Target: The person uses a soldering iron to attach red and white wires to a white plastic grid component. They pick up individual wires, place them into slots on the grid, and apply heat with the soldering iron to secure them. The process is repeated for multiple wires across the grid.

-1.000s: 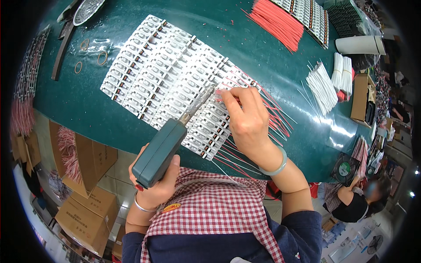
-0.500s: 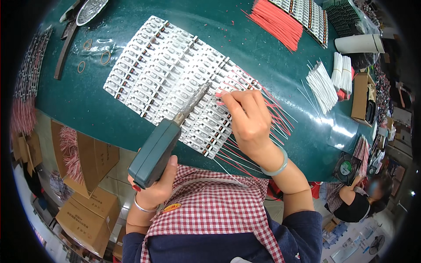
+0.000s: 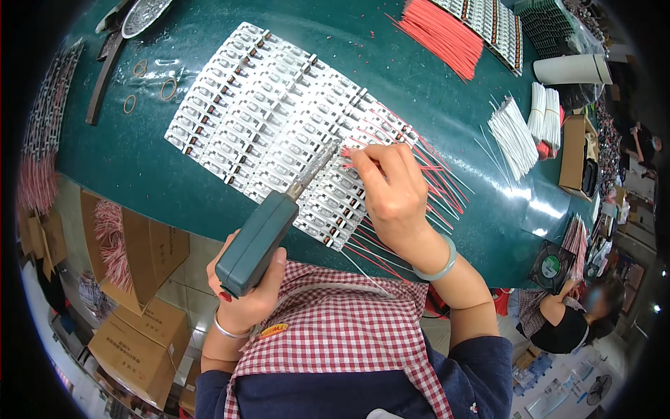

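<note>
My left hand (image 3: 255,304) is wrapped round the dark green body of a soldering gun (image 3: 258,241). Its metal shaft slants up and right, with the tip over the sheet of white circuit boards (image 3: 269,115). Close to that tip, my right hand (image 3: 396,195) pinches the ends of short red wires (image 3: 347,152) at the boards. Exactly how many wires lie in the fingers cannot be made out. Red and white wires (image 3: 447,192) trail rightward from the boards' right edge, partly hidden beneath my right hand and wrist.
Bundles of red wires (image 3: 443,38) and white wires (image 3: 513,143) lie at the far right of the green table (image 3: 335,35). A metal dish (image 3: 145,17) and rubber bands (image 3: 168,89) are far left. A small fan (image 3: 551,265) stands right, near a co-worker (image 3: 558,314).
The soldering gun has shifted slightly right, and its tip now sits closer to my right fingertips. My right hand has barely moved and still pinches the red wires.
</note>
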A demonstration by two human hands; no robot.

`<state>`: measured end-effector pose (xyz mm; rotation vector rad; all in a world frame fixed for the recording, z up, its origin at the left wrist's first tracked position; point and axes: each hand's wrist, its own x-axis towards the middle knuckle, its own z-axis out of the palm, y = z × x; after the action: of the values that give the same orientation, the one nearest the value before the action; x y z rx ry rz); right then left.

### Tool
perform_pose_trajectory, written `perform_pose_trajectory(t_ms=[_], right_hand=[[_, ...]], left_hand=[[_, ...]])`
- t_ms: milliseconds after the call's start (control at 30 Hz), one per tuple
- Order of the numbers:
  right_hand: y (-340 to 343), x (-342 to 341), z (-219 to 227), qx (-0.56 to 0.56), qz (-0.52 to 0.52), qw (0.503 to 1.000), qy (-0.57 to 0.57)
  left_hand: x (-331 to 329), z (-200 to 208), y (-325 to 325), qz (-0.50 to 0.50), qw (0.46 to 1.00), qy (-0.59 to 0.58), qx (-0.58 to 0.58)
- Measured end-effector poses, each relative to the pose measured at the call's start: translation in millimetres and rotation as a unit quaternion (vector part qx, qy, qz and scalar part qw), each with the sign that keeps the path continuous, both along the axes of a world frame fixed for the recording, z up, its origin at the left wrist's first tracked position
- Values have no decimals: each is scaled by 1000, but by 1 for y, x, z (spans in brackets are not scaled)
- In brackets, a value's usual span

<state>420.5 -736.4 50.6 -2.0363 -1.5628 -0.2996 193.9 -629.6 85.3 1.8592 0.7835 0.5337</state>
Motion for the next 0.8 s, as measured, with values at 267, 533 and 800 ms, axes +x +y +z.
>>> perform_pose_trajectory(t_ms=[267,533,800], right_hand=[[1,1,-1,-3,10,1000,-2],[1,0,3,-7,9,1000,-1],[1,0,3,-11,8,1000,-4]], left_hand=[[3,4,1,-13,1000,18,-2],[4,4,3,-18,1000,12,-3],[-9,-1,-3,44,999,-2,-4]])
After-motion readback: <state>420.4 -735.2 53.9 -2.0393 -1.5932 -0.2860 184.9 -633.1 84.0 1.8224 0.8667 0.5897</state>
